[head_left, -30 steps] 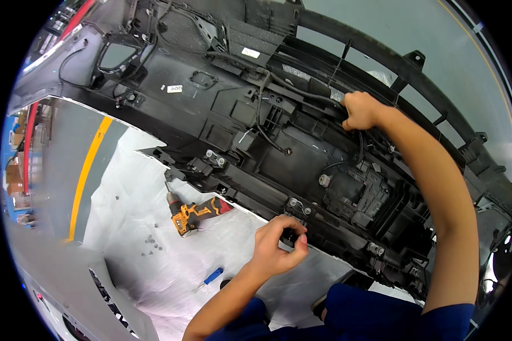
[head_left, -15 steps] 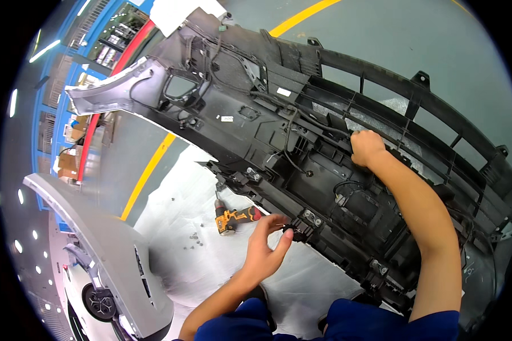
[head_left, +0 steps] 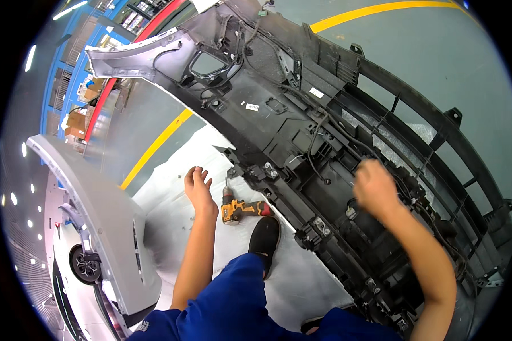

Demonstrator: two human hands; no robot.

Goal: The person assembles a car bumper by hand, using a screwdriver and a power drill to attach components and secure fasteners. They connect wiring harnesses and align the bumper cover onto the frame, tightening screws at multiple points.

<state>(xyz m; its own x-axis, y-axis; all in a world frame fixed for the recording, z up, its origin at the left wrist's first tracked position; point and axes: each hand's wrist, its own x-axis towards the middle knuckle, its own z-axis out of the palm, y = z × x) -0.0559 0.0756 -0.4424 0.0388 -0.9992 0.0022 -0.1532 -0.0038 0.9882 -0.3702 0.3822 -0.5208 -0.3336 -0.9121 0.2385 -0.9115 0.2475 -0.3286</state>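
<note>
A large black car bumper lies with its inner side up, running from upper left to lower right. Over its middle, my right hand is blurred by motion; whether its fingers hold anything cannot be made out. A black wiring harness runs along the bumper near that hand. My left hand hangs in the air off the bumper's near edge, fingers extended and nothing visible in them. Close to its right, a yellow and black cordless drill lies on a white sheet.
My shoe stands on the sheet beside the drill. At left rises a light grey body panel, with a white car behind it. Blue shelving with cardboard boxes stands farther back. Yellow lines mark the floor.
My left hand has left the bumper's near edge and swung left into the air. My right hand has come away from the harness by the grille, back toward me. The view has shifted.
</note>
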